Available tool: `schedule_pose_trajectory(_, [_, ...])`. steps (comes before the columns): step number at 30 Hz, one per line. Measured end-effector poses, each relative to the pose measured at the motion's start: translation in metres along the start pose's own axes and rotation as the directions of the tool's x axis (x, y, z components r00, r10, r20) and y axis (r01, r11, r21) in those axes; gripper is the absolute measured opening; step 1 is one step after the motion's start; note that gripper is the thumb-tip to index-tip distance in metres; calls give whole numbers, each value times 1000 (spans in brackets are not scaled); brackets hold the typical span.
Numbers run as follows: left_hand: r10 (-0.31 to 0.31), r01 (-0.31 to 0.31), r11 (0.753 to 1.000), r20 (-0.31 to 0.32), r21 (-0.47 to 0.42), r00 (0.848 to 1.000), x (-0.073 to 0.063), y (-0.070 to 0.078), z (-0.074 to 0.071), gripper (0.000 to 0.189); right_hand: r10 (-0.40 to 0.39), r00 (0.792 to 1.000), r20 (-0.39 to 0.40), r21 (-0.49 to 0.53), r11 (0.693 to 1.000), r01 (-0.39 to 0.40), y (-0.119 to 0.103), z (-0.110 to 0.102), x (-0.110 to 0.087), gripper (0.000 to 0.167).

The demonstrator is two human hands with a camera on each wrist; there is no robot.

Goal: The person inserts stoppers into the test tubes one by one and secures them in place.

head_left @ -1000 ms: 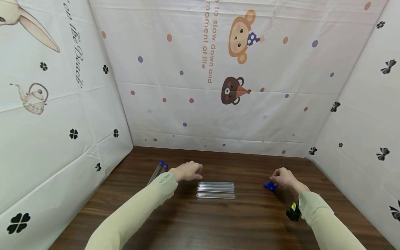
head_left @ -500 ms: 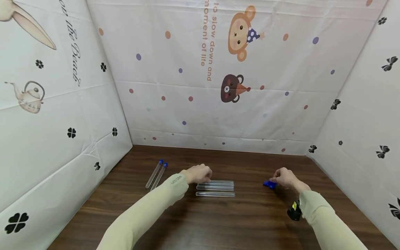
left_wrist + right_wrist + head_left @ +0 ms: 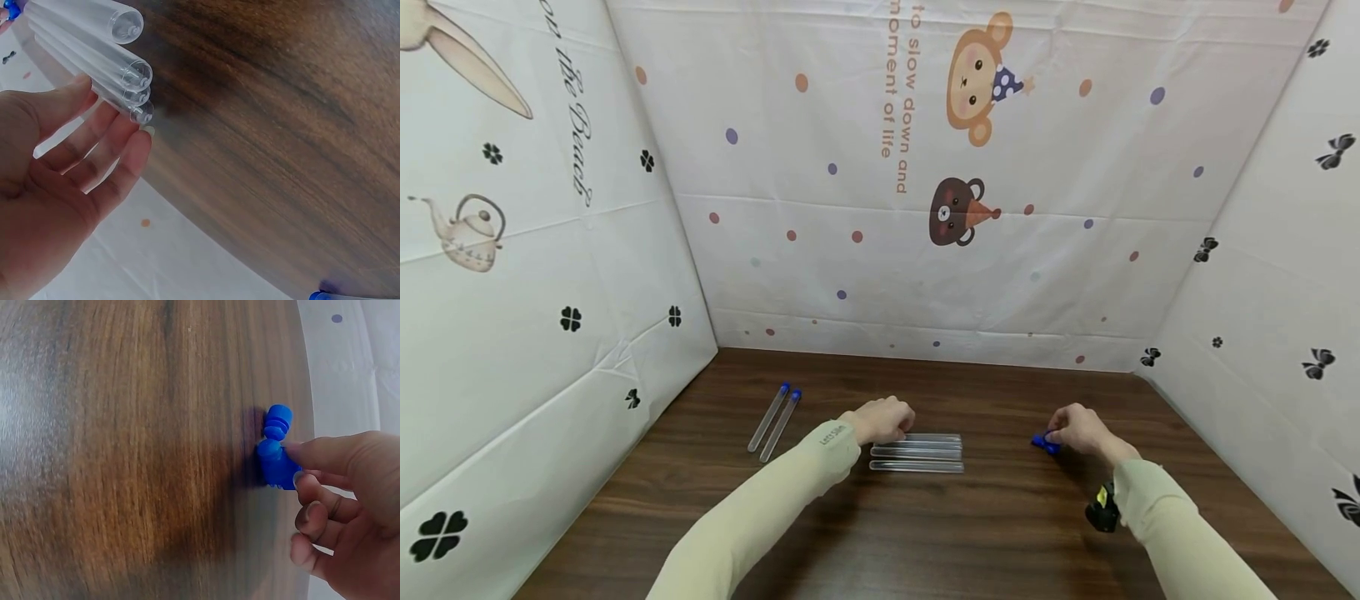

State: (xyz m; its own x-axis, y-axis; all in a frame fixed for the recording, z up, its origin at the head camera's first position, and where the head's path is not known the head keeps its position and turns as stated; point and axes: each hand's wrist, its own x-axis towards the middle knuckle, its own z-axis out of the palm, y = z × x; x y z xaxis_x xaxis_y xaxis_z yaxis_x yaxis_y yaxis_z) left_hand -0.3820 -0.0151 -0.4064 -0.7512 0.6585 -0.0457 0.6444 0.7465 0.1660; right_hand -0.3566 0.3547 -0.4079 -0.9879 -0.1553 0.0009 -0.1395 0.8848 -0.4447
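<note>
Several clear test tubes (image 3: 917, 451) lie side by side across the middle of the table, the nearest a little apart from the others. At the left end of the farthest tube is my left hand (image 3: 883, 419). In the left wrist view its thumb and fingers pinch this test tube (image 3: 119, 107) near the open mouth. Over to the right, a small cluster of blue caps (image 3: 1045, 444) lies on the wood. My right hand (image 3: 1080, 428) pinches one of these blue stoppers (image 3: 281, 469) between thumb and index finger; part of it is hidden by the fingertips.
Two test tubes with blue caps (image 3: 778, 427) lie slantwise at the left of the brown wooden table (image 3: 880, 533). White printed sheets (image 3: 850, 275) stand behind the table and along both sides.
My left hand has moved right, from beside the tubes to the end of the farthest one, and now grips it. The right hand stays at the blue caps with hardly any motion.
</note>
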Motion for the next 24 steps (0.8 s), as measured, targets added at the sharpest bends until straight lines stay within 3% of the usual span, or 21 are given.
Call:
schedule_pose_trajectory(9, [-26, 26, 1000, -14, 8, 1000, 5, 2, 3, 12, -8, 999, -32, -36, 999, 7, -1, 4, 2, 11])
schedule_pose_trajectory(16, [-40, 41, 999, -34, 10, 999, 9, 4, 10, 31, -28, 998, -62, -48, 999, 25, -2, 5, 1, 10])
schedule_pose_trajectory(24, [-94, 96, 990, -30, 104, 995, 11, 3, 13, 27, -17, 994, -104, 56, 998, 23, -7, -1, 0, 13])
